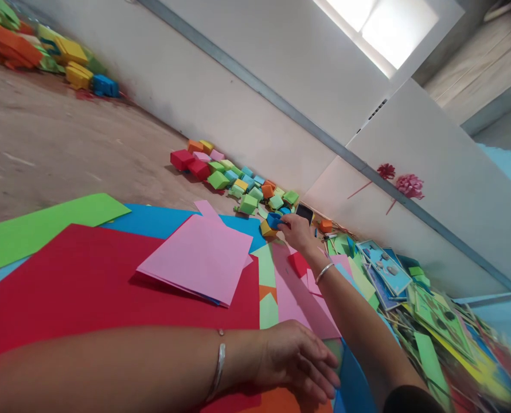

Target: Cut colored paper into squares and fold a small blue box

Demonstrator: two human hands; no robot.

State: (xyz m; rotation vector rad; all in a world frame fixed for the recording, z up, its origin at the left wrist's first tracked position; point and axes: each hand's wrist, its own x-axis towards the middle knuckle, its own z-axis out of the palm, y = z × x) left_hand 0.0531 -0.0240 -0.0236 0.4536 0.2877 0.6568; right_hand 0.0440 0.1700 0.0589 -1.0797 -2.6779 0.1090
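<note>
My right hand reaches out over the far edge of the coloured paper, its fingers closed on a small blue paper box. Just below that box sits a yellow paper piece. A dark phone-like object lies right behind the hand. My left hand rests low in the view with fingers stretched out and holds nothing. Beneath it are red, orange and blue sheets. A folded stack of pink paper lies on the large red sheet, beyond my left forearm.
Several small folded paper boxes are heaped along the white wall. Another pile of paper shapes sits at the far left. To the right lie picture boards and paper scraps. Two paper flowers lean by the wall.
</note>
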